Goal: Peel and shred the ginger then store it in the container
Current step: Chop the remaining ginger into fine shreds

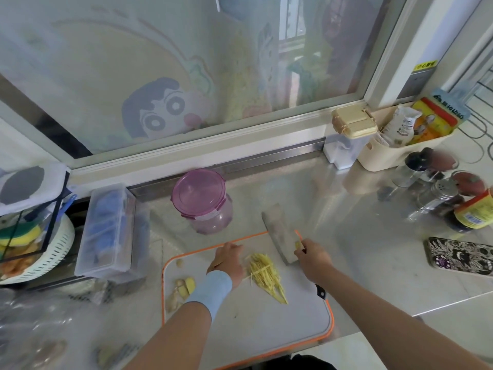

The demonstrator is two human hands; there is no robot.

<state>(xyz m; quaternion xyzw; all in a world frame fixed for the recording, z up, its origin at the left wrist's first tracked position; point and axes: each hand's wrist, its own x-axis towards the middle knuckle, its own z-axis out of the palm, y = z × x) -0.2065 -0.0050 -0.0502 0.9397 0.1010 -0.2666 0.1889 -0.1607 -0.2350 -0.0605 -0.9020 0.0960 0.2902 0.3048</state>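
Our two forearms reach in from the bottom edge over the cutting board (248, 329), white with an orange rim, which lies on the steel counter (360, 236). The left hand (226, 259), a pale blue wristband (210, 292) behind it, rests knuckles-up on the board with its fingers bent downward. Their tips are hidden from us, so we cannot tell whether they pinch anything. Just right of those fingers, touching or nearly so, lies the shredded ginger (264, 273), a loose yellow heap of fine strips tapering toward us. On the heap's other side our right hand (314, 259) is curled tight round the handle of the cleaver (278, 236). Its broad blade points away from us, and a scrap of ginger clings to it near the hand. Leftover ginger chunks (182, 287) sit at the board's left edge. Beyond the board stands the jar (202, 201) — purple lid on. A patterned phone (461, 256) lies far to the right.
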